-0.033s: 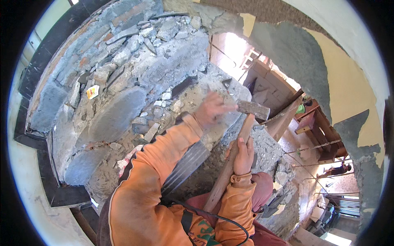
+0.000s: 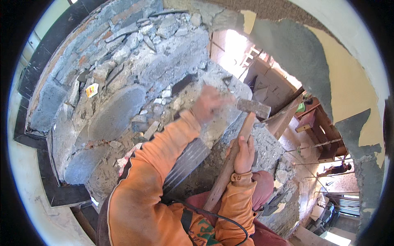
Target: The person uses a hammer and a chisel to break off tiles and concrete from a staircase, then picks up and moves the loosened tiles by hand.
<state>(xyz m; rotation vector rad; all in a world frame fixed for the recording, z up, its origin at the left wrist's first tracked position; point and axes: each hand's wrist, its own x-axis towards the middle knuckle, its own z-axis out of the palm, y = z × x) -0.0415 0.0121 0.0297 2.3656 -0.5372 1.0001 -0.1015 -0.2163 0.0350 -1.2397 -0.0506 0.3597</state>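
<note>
My right hand [image 2: 245, 155] is wrapped round the wooden handle of a sledgehammer [image 2: 228, 170]. The handle slants up from my lap to a dusty, blocky hammer head [image 2: 253, 108]. Left of that head, my left hand [image 2: 208, 103] hovers over dusty broken concrete, its fingers smeared by motion. I cannot make out whether it holds anything. Both arms wear orange sleeves. Under the left forearm lies a dark grooved slab [image 2: 186, 164].
Broken concrete steps [image 2: 119, 108] with loose rubble [image 2: 164, 30] fill the left side. A small white and yellow packet [image 2: 92, 90] lies there. On the right, beyond a broken edge, a lower level holds wooden furniture [image 2: 316, 127] and a distant person [image 2: 336, 169].
My left hand has shifted slightly up and left, its fingers more blurred near the hammer head. The right hand and the sledgehammer stay almost where they were.
</note>
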